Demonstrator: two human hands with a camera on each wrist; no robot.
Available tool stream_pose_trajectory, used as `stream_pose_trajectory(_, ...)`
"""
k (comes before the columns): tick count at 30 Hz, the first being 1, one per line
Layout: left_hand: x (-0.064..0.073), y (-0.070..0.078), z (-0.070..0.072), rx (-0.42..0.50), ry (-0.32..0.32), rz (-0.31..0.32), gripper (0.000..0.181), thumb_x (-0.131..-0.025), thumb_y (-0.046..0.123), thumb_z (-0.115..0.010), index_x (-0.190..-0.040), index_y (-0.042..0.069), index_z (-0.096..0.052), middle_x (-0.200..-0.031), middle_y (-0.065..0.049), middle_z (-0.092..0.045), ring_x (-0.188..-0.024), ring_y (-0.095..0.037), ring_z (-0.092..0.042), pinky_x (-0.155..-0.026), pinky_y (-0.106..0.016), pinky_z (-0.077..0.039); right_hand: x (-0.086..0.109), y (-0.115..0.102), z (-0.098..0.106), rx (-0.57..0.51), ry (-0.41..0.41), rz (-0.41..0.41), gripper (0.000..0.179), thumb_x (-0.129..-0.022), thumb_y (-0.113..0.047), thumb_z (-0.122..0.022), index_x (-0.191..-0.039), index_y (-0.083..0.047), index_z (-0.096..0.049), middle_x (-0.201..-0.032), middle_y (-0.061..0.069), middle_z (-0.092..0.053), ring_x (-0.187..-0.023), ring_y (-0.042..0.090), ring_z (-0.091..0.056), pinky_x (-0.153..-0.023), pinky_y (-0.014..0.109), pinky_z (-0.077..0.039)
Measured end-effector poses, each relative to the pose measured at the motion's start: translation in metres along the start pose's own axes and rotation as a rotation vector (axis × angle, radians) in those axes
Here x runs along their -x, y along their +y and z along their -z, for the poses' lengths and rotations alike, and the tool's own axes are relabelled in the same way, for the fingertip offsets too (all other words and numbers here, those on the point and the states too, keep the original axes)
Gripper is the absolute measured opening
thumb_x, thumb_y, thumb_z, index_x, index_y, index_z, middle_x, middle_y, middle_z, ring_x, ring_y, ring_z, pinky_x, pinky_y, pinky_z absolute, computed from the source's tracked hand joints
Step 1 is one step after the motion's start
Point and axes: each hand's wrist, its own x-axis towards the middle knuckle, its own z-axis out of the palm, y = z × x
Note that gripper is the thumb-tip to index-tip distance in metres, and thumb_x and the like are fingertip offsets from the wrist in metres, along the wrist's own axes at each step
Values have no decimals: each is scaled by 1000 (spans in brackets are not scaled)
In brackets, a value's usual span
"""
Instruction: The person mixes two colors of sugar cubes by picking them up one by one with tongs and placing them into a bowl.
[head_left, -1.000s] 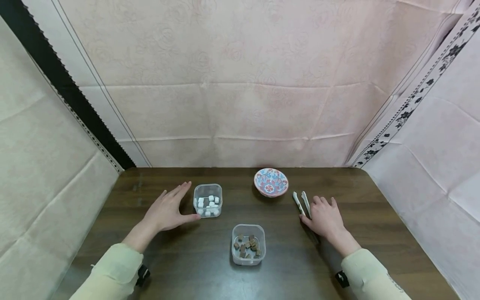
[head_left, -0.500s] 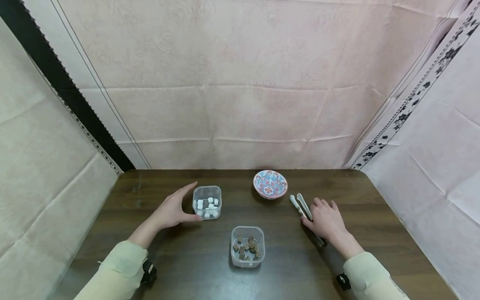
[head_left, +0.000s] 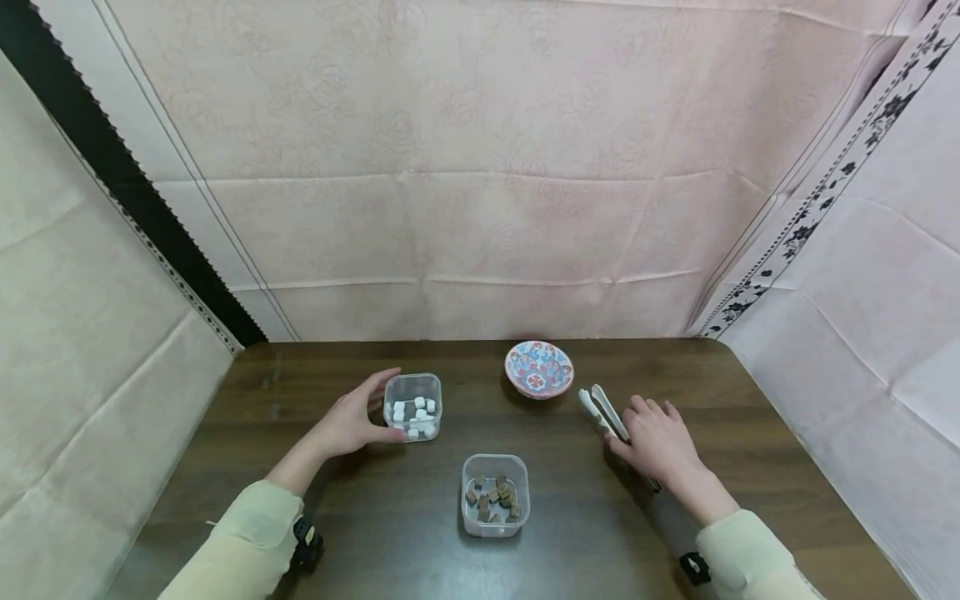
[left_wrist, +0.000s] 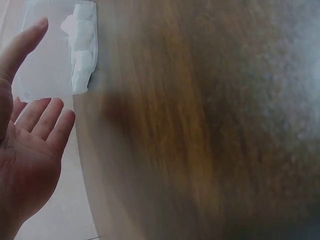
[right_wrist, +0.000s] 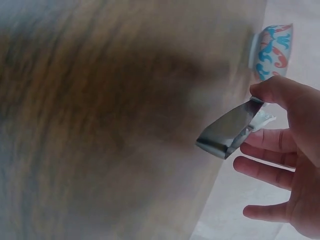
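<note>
My left hand (head_left: 352, 423) is spread around the left side of a clear plastic container (head_left: 413, 384). Its thumb (left_wrist: 31, 42) overlaps the container in the left wrist view, while the other fingers, nearly straight, lie by its far end; firm contact cannot be made out. Small white cubes (left_wrist: 84, 45) lie inside. At the right, my right hand (head_left: 654, 440) pinches a pair of tongs (right_wrist: 227, 130) between thumb and index finger, the remaining fingers loosely extended. The white tips of the tongs point away towards a patterned bowl (head_left: 539, 368), their arms slightly apart.
A second clear container (head_left: 495, 528) with several brown cubes (head_left: 483, 505) stands nearer, between the hands. All these rest on a dark wooden table (head_left: 360, 533). Pale cloth (head_left: 465, 233) hangs behind its back edge and along both sides.
My left hand has moved right, closer round the container of white cubes, its finger-to-thumb gap narrowing. The tongs have shifted slightly in my right hand, and their arms have come closer together.
</note>
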Motion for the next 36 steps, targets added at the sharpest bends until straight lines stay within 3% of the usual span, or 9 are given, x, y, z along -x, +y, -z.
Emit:
stream_pose_trajectory(7, -1, 1, 0, 45, 8, -11, 105, -82, 20, -96, -166, 9, -33, -161, -24, -45, -144, -45, -51, -117, -58, -46, -1, -1, 15, -76, 19, 24, 37, -91, -34, -79, -71, -17, -54, -97, 5, -63, -88, 29, -63, -95, 64, -55)
stream_pose_trajectory(13, -2, 1, 0, 64, 15, -18, 103, -82, 20, -96, -164, 9, -35, -158, -25, -47, -142, -46, -52, -115, -56, -49, -3, -2, 26, -208, -14, -6, 27, -93, -35, -79, -81, -15, -65, -99, 3, -64, -80, 19, -59, -68, 46, -54)
stream_pose_trajectory(15, -3, 1, 1, 58, 18, -13, 102, -82, 21, -96, -163, 9, -36, -158, -24, -47, -142, -45, -53, -115, -55, -49, -4, -2, 29, -271, -29, -29, 24, -95, -37, -78, -89, -15, -70, -97, 1, -65, -80, 17, -60, -65, 42, -54)
stream_pose_trajectory(19, -3, 1, 1, 57, 12, -15, 100, -83, 20, -95, -163, 8, -36, -158, -24, -47, -143, -45, -52, -115, -56, -49, -5, -3, 33, -414, -55, -62, 21, -98, -36, -77, -93, -17, -71, -92, -5, -66, -80, 17, -62, -67, 37, -53)
stream_pose_trajectory(25, -1, 1, -1, 63, -3, -11, 99, -84, 21, -95, -163, 9, -36, -158, -24, -47, -143, -46, -51, -115, -56, -48, -7, -3, 35, -590, -80, -26, 14, -101, -28, -76, -93, -19, -69, -85, -9, -67, -78, 10, -59, -70, 28, -51)
stream_pose_trajectory(36, 1, -3, -3, 71, 1, -5, 99, -84, 22, -94, -163, 10, -36, -160, -24, -45, -143, -45, -52, -115, -54, -49, -11, -4, 40, -898, -225, -37, 14, -107, -23, -67, -107, -9, -65, -91, 5, -79, -81, 20, -77, -79, 28, -58)
